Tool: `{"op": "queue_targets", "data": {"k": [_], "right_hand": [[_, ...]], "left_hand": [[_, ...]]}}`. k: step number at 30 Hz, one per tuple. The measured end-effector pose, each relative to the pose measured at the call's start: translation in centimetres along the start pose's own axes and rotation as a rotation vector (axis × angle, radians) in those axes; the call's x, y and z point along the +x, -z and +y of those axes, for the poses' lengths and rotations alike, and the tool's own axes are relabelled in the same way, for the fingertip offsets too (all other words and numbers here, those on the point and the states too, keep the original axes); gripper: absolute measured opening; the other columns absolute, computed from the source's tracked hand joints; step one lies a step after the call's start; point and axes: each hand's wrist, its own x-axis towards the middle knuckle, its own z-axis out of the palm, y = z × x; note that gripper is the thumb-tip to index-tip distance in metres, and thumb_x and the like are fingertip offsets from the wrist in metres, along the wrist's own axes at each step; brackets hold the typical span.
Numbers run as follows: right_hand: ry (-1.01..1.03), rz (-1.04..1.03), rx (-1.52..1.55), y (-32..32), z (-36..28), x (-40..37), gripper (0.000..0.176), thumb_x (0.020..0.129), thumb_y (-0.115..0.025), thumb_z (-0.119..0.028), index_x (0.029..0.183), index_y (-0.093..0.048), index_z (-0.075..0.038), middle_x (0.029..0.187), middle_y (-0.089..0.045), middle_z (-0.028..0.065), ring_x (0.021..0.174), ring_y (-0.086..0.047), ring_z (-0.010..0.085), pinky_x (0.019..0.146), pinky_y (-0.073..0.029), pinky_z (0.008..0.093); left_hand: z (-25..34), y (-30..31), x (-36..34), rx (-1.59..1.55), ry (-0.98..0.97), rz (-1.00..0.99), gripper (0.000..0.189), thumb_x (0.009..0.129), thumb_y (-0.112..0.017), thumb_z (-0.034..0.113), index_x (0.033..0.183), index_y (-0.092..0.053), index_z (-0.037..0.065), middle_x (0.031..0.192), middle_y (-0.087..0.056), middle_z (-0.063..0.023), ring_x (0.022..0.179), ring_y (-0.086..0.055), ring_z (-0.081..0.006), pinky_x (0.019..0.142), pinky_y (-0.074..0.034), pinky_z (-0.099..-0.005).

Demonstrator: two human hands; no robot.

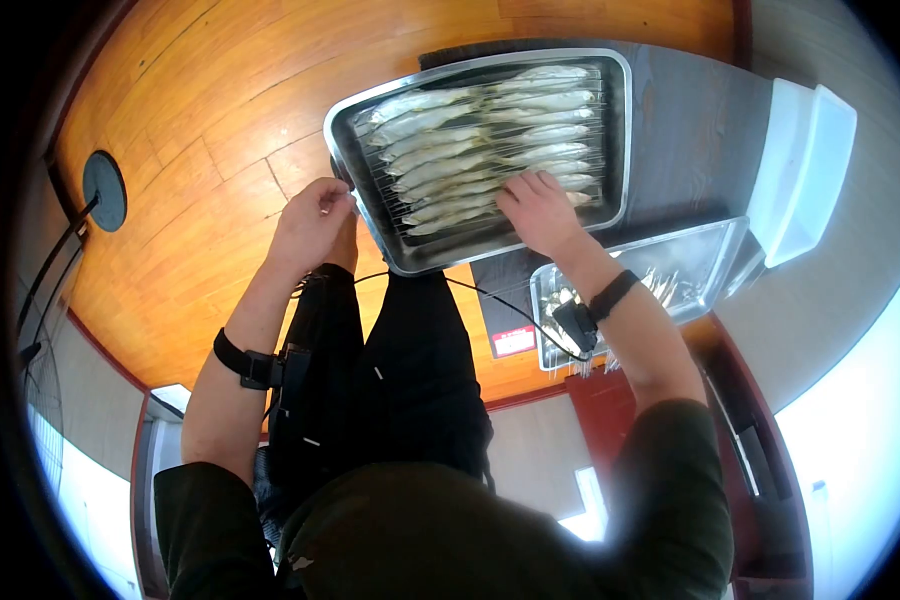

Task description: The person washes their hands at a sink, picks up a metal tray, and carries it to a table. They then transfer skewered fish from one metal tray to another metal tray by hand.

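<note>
Wooden flooring point(190, 120) surrounds the dark table point(690, 130). Our left hand point(310, 225) clamps the steel tray point(410, 262) at its left rim; our right hand point(540, 210) rests open-fingered on the fish point(470, 130).

Shiny metal tray point(440, 250), overhung a dark counter point(690, 120) edge, filled with neat rows of pale skewered fish point(470, 150)

Shiny metal tray point(370, 215), glossy wood floor point(200, 130), matt white plastic bin point(805, 170)
</note>
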Motion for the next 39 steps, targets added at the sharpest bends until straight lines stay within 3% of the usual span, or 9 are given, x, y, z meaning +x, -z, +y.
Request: {"op": "queue_targets", "data": {"k": [6, 8, 10, 15, 18, 30, 34, 38, 39], "right_hand": [[-0.174, 0.095, 0.082, 0.5, -0.7, -0.5, 0.014, 0.076, -0.056, -0.01, 0.089, -0.063, -0.007, 0.091, -0.059, 0.0079, 0.089, -0.057, 0.025, 0.08, -0.045, 0.0372], [-0.801, 0.371, 0.451, 1.8, -1.7, -2.4, 0.014, 0.083, -0.057, -0.008, 0.094, -0.063, -0.002, 0.092, -0.062, 0.0116, 0.086, -0.06, 0.0294, 0.076, -0.048, 0.0382], [-1.068, 0.588, 0.527, 1.5, -1.7, -6.7, 0.018, 0.087, -0.057, -0.01, 0.1, -0.063, 0.0, 0.091, -0.065, 0.0148, 0.082, -0.064, 0.0314, 0.072, -0.05, 0.0363], [-1.645, 0.6, 0.307, -0.5, -3.8, -20.3, 0.024, 0.086, -0.057, -0.018, 0.091, -0.065, 0.004, 0.077, -0.067, 0.0151, 0.072, -0.064, 0.0242, 0.069, -0.05, 0.0344], [-1.927, 0.474, 0.623, -4.3, -5.4, -25.7, 0.028, 0.083, -0.059, -0.022, 0.091, -0.067, 0.004, 0.078, -0.067, 0.0171, 0.075, -0.065, 0.026, 0.07, -0.049, 0.036], [-1.984, 0.434, 1.058, -8.2, -7.4, -14.1, 0.038, 0.078, -0.063, -0.028, 0.096, -0.067, 0.005, 0.075, -0.068, 0.0181, 0.071, -0.067, 0.0264, 0.067, -0.052, 0.0361], [-2.035, 0.582, 0.943, -10.0, -7.3, -13.0, 0.042, 0.075, -0.062, -0.024, 0.102, -0.063, 0.008, 0.089, -0.067, 0.0234, 0.084, -0.066, 0.033, 0.076, -0.052, 0.0387], [-2.004, 0.322, 0.598, -9.4, -7.5, -13.1, 0.034, 0.079, -0.056, -0.016, 0.104, -0.06, 0.008, 0.088, -0.067, 0.0214, 0.079, -0.067, 0.0308, 0.069, -0.053, 0.0395], [-2.099, 0.56, 0.876, -8.6, -8.2, -13.1, 0.032, 0.082, -0.053, -0.015, 0.105, -0.058, 0.007, 0.085, -0.066, 0.0191, 0.078, -0.067, 0.0283, 0.063, -0.053, 0.0382]], "left_hand": [[0.7, 0.5, -0.4, 0.023, 0.016, 0.01, 0.03, 0.086, -0.06, 0.022, 0.105, -0.061, -0.001, 0.094, -0.066, -0.0153, 0.091, -0.064, -0.0237, 0.082, -0.049, -0.0324], [1.0, 0.5, -0.5, 0.037, 0.017, 0.014, 0.031, 0.086, -0.06, 0.023, 0.105, -0.06, -0.001, 0.095, -0.066, -0.0157, 0.091, -0.064, -0.024, 0.083, -0.049, -0.0324], [0.1, 0.6, -0.1, 0.05, -0.008, 0.018, 0.032, 0.086, -0.061, 0.024, 0.106, -0.06, -0.001, 0.097, -0.066, -0.0161, 0.092, -0.064, -0.0245, 0.083, -0.049, -0.0327], [0.0, 0.3, 0.7, 0.009, -0.088, -0.039, 0.029, 0.087, -0.061, 0.02, 0.106, -0.06, -0.001, 0.095, -0.066, -0.012, 0.09, -0.063, -0.0196, 0.081, -0.048, -0.0296], [0.2, 0.4, 0.7, 0.058, -0.065, -0.066, 0.028, 0.088, -0.06, 0.02, 0.107, -0.06, -0.001, 0.095, -0.066, -0.0109, 0.088, -0.061, -0.0181, 0.081, -0.048, -0.0291], [0.5, 0.7, 1.1, 0.13, -0.147, -0.116, 0.027, 0.089, -0.06, 0.018, 0.107, -0.059, -0.002, 0.092, -0.065, -0.0093, 0.084, -0.059, -0.016, 0.078, -0.047, -0.0285], [-0.4, 0.8, 1.2, 0.107, -0.205, -0.112, 0.022, 0.089, -0.061, 0.015, 0.105, -0.059, -0.001, 0.089, -0.061, -0.0027, 0.08, -0.055, -0.0094, 0.074, -0.045, -0.0235], [0.1, 1.3, 0.8, 0.145, -0.161, -0.133, 0.029, 0.087, -0.061, 0.021, 0.106, -0.059, -0.002, 0.093, -0.065, -0.0095, 0.087, -0.06, -0.0169, 0.079, -0.047, -0.0291], [-0.3, 1.4, 1.0, 0.142, -0.159, -0.13, 0.029, 0.087, -0.061, 0.021, 0.106, -0.059, -0.002, 0.093, -0.065, -0.0095, 0.087, -0.06, -0.0169, 0.079, -0.047, -0.0291]]}}
